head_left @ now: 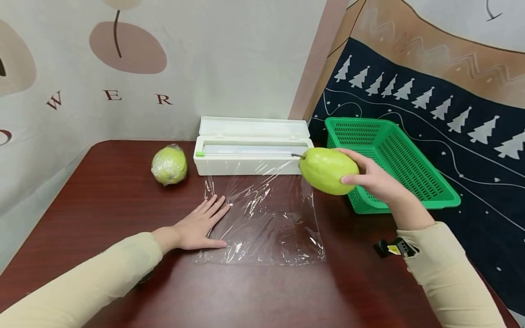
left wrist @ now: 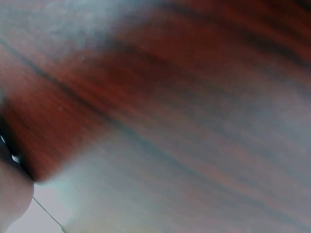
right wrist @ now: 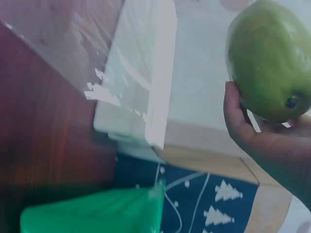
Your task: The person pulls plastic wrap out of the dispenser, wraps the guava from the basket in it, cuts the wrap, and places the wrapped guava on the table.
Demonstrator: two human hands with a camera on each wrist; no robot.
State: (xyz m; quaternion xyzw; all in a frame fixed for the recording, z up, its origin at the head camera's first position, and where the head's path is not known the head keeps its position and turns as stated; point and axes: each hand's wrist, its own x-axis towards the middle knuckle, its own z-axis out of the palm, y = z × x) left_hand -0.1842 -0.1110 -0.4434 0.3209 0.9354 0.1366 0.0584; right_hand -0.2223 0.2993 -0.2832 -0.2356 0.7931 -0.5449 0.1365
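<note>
Glare spreads across the near side of the reddish-brown table (head_left: 106,191); behind it rises a pale backdrop (head_left: 229,59), a pinkish oval (head_left: 141,48) and lettering (head_left: 111,94) upon it; now, over to the right, a navy panel (head_left: 471,159)! White trees (head_left: 422,98) line up there; tan hills (head_left: 443,50) roll above.

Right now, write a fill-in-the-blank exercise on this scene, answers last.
In the head view, the pear held by the right hand has its stem pointing ____.
The left hand lies palm ____, partly on the plastic film.
The white box has its lid ____, not shut.
The basket is coloured ____.

left; down; open; green
</note>
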